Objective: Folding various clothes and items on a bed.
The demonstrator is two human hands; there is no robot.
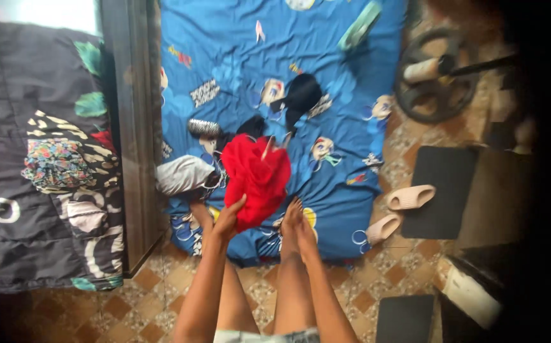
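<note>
Red cloth [258,179] hangs bunched over the blue bedsheet [345,76], soft and light by our judgement, best gripped at its hem. From our head view, our left hand [230,218] pinches its lower edge, arm outstretched; whether our right hand [292,219] grips anything, we cannot tell.

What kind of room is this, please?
Probably a bedroom in a home. A blue printed bedsheet covers a low mattress on a patterned tile floor, with loose clothes on it, and a pair of slippers beside it. The left hand holds a red garment.
</note>
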